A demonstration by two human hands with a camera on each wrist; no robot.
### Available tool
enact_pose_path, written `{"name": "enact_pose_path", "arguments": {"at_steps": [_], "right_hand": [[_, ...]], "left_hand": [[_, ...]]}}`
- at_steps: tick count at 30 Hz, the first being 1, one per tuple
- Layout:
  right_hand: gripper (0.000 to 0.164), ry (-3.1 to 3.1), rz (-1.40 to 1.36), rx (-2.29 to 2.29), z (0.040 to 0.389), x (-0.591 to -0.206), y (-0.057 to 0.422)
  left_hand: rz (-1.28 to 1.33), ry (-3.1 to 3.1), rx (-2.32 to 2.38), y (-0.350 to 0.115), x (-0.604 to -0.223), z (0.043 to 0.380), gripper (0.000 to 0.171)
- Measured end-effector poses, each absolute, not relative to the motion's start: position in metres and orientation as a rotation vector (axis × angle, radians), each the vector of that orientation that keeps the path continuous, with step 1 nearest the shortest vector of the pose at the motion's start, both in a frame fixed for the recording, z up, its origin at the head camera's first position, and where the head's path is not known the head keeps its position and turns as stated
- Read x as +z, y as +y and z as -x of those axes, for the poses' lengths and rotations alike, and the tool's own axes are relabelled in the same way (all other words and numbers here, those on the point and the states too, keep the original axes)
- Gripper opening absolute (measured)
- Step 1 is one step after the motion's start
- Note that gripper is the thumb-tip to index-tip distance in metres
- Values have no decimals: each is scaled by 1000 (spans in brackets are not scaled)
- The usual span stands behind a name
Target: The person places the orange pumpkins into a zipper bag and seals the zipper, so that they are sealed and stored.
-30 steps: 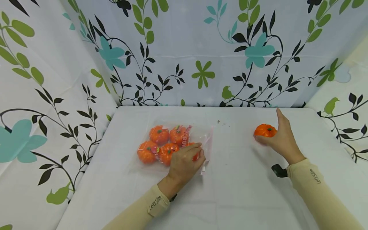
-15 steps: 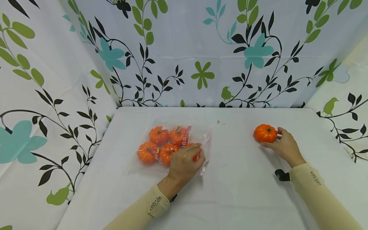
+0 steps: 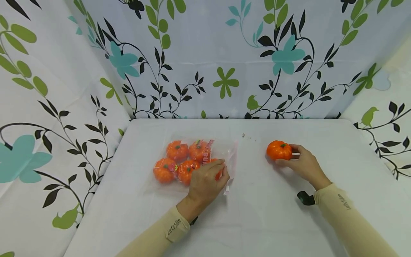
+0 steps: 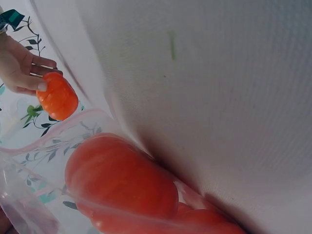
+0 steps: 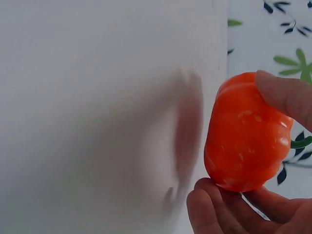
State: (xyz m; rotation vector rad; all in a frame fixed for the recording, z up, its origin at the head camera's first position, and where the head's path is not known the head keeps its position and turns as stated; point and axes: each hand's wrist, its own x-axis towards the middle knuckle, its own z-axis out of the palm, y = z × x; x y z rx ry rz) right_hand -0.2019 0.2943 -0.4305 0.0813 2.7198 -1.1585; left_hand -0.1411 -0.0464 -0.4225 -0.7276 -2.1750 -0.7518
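A clear plastic zip bag [image 3: 221,147] with pink print and a pink edge lies left of the table's middle. Several orange toy pumpkins [image 3: 177,150] are inside it. My left hand [image 3: 207,182] pinches the bag near its right-hand opening, partly covering one pumpkin. In the left wrist view the bag's pink rim [image 4: 53,132] stands raised, with a pumpkin [image 4: 119,175] close behind it. To the right, my right hand [image 3: 303,164] grips a single orange toy pumpkin [image 3: 278,150] with a green stem. The right wrist view has this pumpkin [image 5: 248,136] between thumb and fingers, held off the table.
A white cloth covers the table [image 3: 250,214]. Behind it hangs a curtain [image 3: 199,60] printed with leaves and flowers, and similar cloth runs along both sides. A small dark mark [image 3: 244,135] shows near the back edge.
My right hand first reached round the pumpkin, then took hold of it and lifted it. It has since carried it left towards the bag. My left hand stays in place.
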Motion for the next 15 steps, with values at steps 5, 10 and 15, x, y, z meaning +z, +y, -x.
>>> {"name": "enact_pose_path", "arguments": {"at_steps": [5,10,15], "right_hand": [[102,2689,24,-1182,197,-430,268],[95,2648,109,-1195,190,-429,241],[88,2592,167,-1216,186,-429,215]], "left_hand": [[722,-2176,-752,-46,-421,142,11],[710,-2189,-747,-45,-420,142,12],[695,-2203,-743,-44,-420,141,13]]}}
